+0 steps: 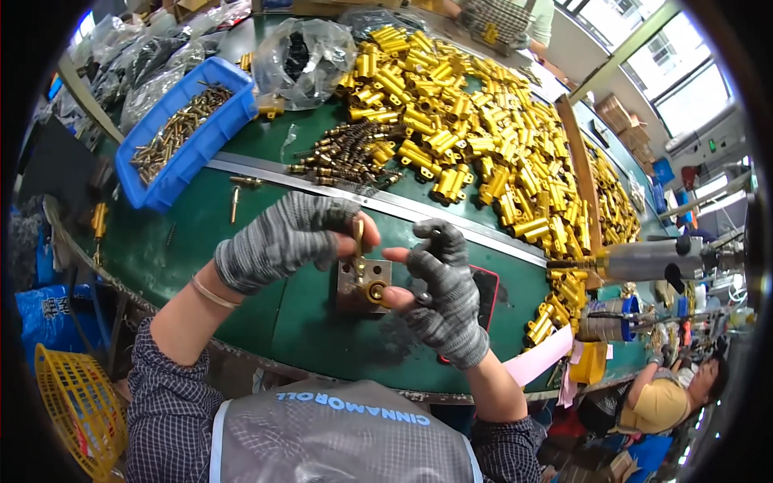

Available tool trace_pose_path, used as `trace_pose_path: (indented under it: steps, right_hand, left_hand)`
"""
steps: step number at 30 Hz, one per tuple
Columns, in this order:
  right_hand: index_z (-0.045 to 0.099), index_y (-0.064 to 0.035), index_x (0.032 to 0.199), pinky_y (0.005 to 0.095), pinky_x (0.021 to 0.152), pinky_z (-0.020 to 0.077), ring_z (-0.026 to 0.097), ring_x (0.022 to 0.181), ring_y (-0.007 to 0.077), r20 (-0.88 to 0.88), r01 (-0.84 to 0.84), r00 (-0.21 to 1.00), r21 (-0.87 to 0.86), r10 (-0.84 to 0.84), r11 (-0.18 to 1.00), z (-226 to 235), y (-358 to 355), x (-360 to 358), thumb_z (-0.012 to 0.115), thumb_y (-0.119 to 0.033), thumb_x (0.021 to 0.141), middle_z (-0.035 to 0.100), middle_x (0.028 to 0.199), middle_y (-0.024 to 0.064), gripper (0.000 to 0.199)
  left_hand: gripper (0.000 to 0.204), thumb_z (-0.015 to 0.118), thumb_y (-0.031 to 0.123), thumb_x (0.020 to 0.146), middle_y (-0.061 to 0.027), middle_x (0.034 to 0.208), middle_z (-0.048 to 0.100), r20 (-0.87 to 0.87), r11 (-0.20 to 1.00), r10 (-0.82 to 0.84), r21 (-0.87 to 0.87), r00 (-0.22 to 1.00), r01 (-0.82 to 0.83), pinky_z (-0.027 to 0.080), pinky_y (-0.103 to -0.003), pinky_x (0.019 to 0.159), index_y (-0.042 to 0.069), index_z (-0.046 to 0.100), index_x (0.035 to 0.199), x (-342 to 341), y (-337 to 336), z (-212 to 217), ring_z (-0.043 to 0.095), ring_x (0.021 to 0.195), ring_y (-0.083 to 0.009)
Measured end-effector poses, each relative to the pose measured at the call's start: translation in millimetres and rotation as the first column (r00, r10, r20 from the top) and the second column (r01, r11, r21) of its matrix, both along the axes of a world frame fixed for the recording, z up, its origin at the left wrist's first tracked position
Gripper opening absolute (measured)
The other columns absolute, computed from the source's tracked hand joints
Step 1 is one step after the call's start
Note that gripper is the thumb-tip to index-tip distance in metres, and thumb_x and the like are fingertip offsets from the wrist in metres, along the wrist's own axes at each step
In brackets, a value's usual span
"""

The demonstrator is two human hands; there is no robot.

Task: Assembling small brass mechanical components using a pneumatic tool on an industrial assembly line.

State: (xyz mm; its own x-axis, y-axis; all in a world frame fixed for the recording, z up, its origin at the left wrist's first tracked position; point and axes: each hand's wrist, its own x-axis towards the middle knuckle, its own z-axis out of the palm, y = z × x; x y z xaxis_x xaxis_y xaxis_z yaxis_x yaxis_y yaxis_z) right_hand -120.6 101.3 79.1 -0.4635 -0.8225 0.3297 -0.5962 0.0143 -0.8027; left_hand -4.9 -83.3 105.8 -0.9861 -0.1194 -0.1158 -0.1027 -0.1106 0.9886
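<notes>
My left hand (282, 241), in a grey knitted glove with bare fingertips, pinches a slim brass-coloured pin (359, 240) upright between thumb and fingers. Below the pin lies a small steel block (351, 299) with holes in its top. A gold-coloured part (376, 292) with a round opening sits on the block, its end facing up. My right hand (447, 290), gloved the same way, is at the block's right side. Its thumb tip touches or nearly touches the gold part, while the index finger is held apart above it with nothing visible between them.
Gold double-tube parts (499, 137) are heaped beyond a metal rail (386, 201). Dark springy pins (354, 153) lie beside them. A blue bin (189, 133) holds brass pins at left. A red-edged phone-like slab (483, 298) lies under my right hand. Another person (656, 394) sits at right.
</notes>
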Motion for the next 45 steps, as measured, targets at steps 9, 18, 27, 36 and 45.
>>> trace_pose_path:
  steps: [9,18,27,36,45]
  right_hand:
    - [0.061,-0.0038,0.091,0.0321,0.08,0.043,0.051,0.095,0.0274,-0.042,-0.016,0.999,-0.034,0.014,0.999,-17.8,2.6,-3.5,0.074,-0.017,0.062,0.043,0.111,0.0147,0.034]
    - [0.06,-0.0066,0.089,0.033,0.073,0.0452,0.052,0.085,0.0244,-0.314,0.258,0.924,0.082,-0.22,0.963,-14.0,1.5,14.1,0.074,-0.02,0.055,0.044,0.109,0.014,0.039]
    - [0.058,-0.0033,0.083,0.0325,0.075,0.0437,0.052,0.086,0.025,-0.319,0.263,0.924,0.132,-0.21,0.956,-34.9,11.2,27.6,0.076,-0.021,0.055,0.046,0.105,0.0153,0.038]
    - [0.061,-0.0072,0.088,0.0359,0.074,0.0455,0.052,0.087,0.0279,-0.08,0.05,0.996,0.125,-0.041,0.991,-32.0,9.1,8.3,0.077,-0.027,0.056,0.045,0.109,0.0154,0.041]
    - [0.061,-0.0064,0.088,0.0381,0.072,0.0447,0.053,0.088,0.0291,-0.598,0.158,0.781,-0.093,-0.181,0.983,-37.7,8.1,18.4,0.075,-0.017,0.058,0.048,0.106,0.0153,0.036]
  left_hand:
    - [0.013,0.057,0.0,0.074,-0.0042,0.082,0.06,-0.204,0.995,-0.025,-0.098,0.979,0.005,0.046,-0.024,0.067,0.001,0.061,0.087,-19.4,30.2,-16.8,0.055,0.077,-0.01]
    - [0.011,0.06,0.007,0.075,-0.0086,0.079,0.059,-0.19,0.876,0.139,-0.433,0.972,-0.21,0.046,-0.029,0.068,0.004,0.061,0.085,-9.9,49.4,-24.7,0.059,0.074,-0.0199]
    - [0.013,0.06,0.016,0.074,-0.0095,0.074,0.059,-0.223,0.843,0.068,-0.509,0.972,-0.175,0.046,-0.031,0.065,0.007,0.062,0.084,-5.7,41.0,-38.5,0.058,0.07,-0.0249]
    - [0.013,0.062,0.02,0.073,-0.0079,0.077,0.06,-0.316,0.662,-0.005,-0.712,0.949,-0.234,0.046,-0.034,0.063,0.01,0.061,0.082,-3.0,41.2,-39.9,0.057,0.071,-0.0257]
    - [0.012,0.062,0.018,0.074,-0.007,0.077,0.061,-0.344,0.613,0.057,-0.729,0.937,-0.305,0.046,-0.033,0.06,0.012,0.061,0.084,0.6,52.6,-40.8,0.059,0.07,-0.0257]
